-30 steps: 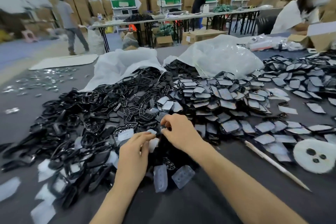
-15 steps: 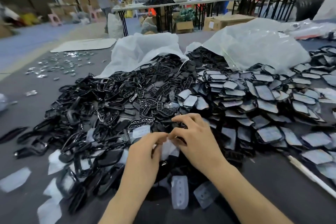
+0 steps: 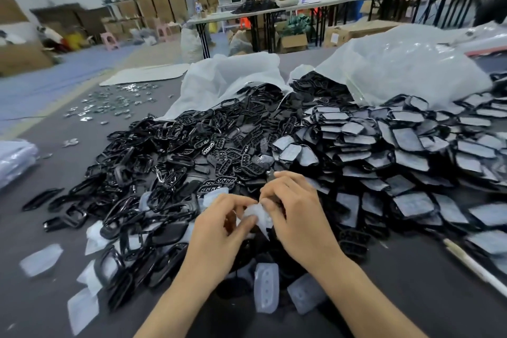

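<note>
My left hand (image 3: 219,230) and my right hand (image 3: 299,217) meet over the near middle of a grey table (image 3: 411,296). Both pinch a small translucent white film piece (image 3: 256,218) between thumbs and fingertips. Whether a black part sits under the film is hidden by my fingers. Behind them lies a heap of glossy black plastic frames and gridded inserts (image 3: 170,162). To the right spreads a layered pile of black parts covered with grey film (image 3: 397,151).
Loose film pieces (image 3: 265,287) lie near my wrists and at the left (image 3: 41,259). Two white plastic bags (image 3: 406,66) lie open behind the piles. A pale stick (image 3: 472,263) lies at the right. Small metal bits (image 3: 115,103) scatter far left. People stand by distant tables.
The view has swung right and down, so the piles appear closer. My hands have stayed together and the white film between my fingertips now shows more plainly.
</note>
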A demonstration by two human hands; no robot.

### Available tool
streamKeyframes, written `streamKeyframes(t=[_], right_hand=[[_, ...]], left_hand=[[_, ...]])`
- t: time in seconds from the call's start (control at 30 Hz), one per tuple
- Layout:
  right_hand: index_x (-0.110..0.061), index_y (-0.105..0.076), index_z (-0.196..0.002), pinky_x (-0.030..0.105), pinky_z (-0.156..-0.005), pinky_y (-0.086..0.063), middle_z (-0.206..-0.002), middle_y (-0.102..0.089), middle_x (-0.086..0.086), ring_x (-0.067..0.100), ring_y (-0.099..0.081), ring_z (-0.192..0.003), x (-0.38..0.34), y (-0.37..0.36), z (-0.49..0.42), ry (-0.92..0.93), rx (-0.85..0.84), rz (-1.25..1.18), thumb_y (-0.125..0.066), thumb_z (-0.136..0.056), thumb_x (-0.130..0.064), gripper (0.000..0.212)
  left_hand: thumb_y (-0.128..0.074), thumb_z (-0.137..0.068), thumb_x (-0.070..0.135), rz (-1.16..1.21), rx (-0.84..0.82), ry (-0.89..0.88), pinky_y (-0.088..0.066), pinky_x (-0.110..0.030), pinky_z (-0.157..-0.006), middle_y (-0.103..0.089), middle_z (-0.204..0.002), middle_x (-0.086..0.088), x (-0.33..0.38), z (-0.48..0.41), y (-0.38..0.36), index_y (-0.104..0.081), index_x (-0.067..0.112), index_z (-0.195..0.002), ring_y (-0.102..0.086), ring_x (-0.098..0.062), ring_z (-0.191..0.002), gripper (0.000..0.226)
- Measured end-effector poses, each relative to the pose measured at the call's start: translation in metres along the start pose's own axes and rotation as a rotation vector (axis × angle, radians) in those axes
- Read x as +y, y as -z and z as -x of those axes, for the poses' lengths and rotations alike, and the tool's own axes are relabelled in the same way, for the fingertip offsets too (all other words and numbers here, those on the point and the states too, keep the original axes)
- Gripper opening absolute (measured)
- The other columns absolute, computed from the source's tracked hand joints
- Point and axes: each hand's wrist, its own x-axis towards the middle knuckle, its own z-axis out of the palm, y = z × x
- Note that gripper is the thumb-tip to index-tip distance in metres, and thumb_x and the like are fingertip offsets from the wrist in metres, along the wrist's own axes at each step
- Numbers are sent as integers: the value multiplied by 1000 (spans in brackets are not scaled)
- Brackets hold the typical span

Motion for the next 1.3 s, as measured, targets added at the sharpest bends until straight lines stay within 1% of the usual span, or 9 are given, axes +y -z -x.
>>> streamKeyframes(t=[0.2,0.3,0.43,0.57,0.73,0.97,1.13,1.2,1.3], right_hand=[[-13,-60,-80,34,-81,-45,-78,-55,-4,20,-54,-84,1,15,-2,-244,205,-66,-59,-88,-5,11],[-9,-65,-89,49,-88,-45,-85,-61,4,29,-55,-94,9,28,-4,-410,373,0,-58,-86,-4,9],[-7,-64,-110,42,-95,-41,-112,-61,8,26,-50,-109,3,32,-5,-286,444,23,-57,-83,5,30],[-16,-63,-115,18,-82,-47,-97,-63,-6,7,-59,-91,-13,18,1,-93,205,-243,-66,-89,-19,26],[-29,-65,-114,12,-66,-46,-71,-61,-11,6,-58,-68,-11,11,-1,-120,30,-354,-67,-85,-5,38],[-13,-67,-82,16,-45,-43,-55,-57,-2,7,-53,-44,4,27,-14,-729,161,-1053,-57,-86,8,23],[-6,-66,-92,15,-52,-52,-59,-67,1,10,-64,-52,6,31,-19,-772,191,-1284,-57,-87,10,19],[-4,-66,-90,17,-56,-55,-67,-71,6,13,-67,-58,3,28,-17,-763,161,-1296,-57,-85,13,20],[-6,-69,-72,20,-59,-56,-66,-65,7,15,-64,-60,3,24,-14,-759,137,-1267,-55,-85,14,27]], left_hand=[[-68,-86,8,115,169,6,-38,-12,-62,-57,-79,12,3,4,1,-61,33,-80,-50,-3,-67,27],[-64,-90,11,269,200,106,-42,-20,-66,-59,-74,9,1,3,4,-62,36,-79,-49,-6,-65,28],[-61,-93,15,410,200,208,-45,-21,-59,-63,-66,-12,2,2,4,-67,36,-79,-52,-9,-57,26],[-62,-91,15,485,188,219,-44,-22,-52,-62,-58,-8,3,1,3,-69,30,-83,-49,-9,-49,18],[-62,-90,7,462,117,237,-47,-17,-53,-65,-61,2,0,-3,1,-70,23,-90,-56,-6,-53,17],[-59,-95,13,24,118,44,-51,-29,-70,-71,-84,8,-4,-3,15,-71,28,-108,-63,-9,-72,23],[-55,-91,29,-179,128,-56,-36,-18,-96,-65,-112,13,-6,-6,27,-72,24,-110,-53,-6,-106,27],[-61,-90,18,-380,272,16,-38,-32,-100,-65,-117,8,-20,-11,39,-70,21,-114,-51,-17,-110,26],[-60,-91,21,-620,203,315,-36,-46,-104,-61,-128,4,-40,-12,54,-66,23,-119,-47,-25,-123,29]])
